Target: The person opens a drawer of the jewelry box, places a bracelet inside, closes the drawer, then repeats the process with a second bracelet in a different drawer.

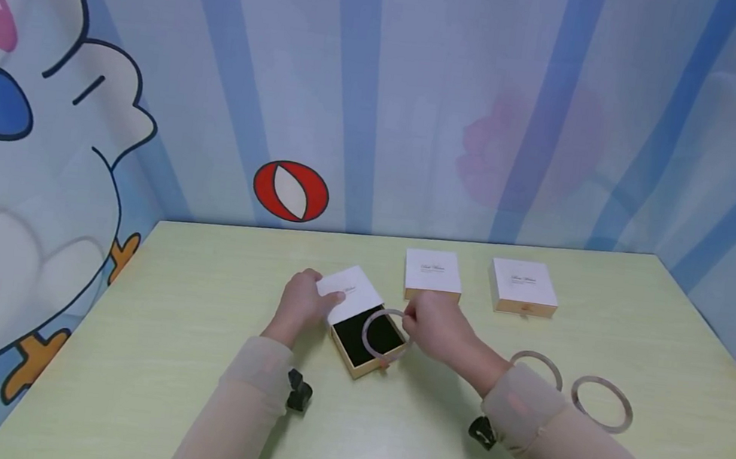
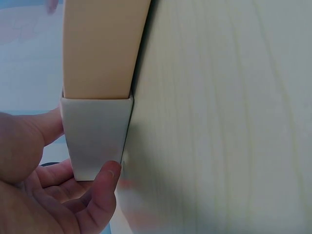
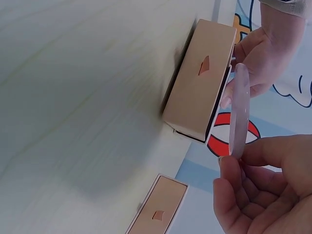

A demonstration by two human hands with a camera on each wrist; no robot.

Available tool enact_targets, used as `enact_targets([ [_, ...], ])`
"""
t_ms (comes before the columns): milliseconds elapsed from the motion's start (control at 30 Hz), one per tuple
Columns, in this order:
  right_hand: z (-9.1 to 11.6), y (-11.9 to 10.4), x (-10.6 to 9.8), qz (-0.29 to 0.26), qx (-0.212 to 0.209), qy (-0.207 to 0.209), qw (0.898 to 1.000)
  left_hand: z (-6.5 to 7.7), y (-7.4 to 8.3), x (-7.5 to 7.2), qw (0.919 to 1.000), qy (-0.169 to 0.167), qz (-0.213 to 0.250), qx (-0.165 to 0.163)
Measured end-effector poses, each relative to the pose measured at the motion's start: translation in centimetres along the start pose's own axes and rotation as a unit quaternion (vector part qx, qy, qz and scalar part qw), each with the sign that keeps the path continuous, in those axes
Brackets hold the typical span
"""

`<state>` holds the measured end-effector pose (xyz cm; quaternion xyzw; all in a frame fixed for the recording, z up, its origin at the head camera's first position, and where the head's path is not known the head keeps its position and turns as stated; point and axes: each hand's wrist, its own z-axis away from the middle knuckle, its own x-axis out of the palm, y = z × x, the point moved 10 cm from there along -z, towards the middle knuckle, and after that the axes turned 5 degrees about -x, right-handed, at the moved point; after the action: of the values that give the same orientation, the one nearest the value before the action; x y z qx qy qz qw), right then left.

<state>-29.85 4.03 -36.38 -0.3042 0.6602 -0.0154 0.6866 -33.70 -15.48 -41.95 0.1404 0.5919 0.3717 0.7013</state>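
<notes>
Your right hand (image 1: 435, 328) pinches the pale lilac, glossy round bangle (image 3: 240, 112) by one edge, over the black-lined, gold-sided drawer (image 1: 365, 370) just left of those fingertips. Your left hand (image 1: 305, 302) grips the white card sleeve (image 1: 352, 292). That smooth rim could pivot under so small a pinch – knocking the drawer's wall; a slack left grip might let the box skid.
</notes>
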Motion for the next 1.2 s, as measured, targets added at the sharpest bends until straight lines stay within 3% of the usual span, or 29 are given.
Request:
enact_targets([
  [500, -1.0, -0.5, 0.1, 0.007, 0.018, 0.019, 1.000, 0.1, -0.1, 0.0, 0.9999, -0.001, 0.006, -0.008],
  [1200, -1.5, -1.2, 0.8, 0.038, -0.001, 0.037, 0.999, -0.1, -0.1, 0.1, 0.9999, 0.000, 0.001, -0.011],
])
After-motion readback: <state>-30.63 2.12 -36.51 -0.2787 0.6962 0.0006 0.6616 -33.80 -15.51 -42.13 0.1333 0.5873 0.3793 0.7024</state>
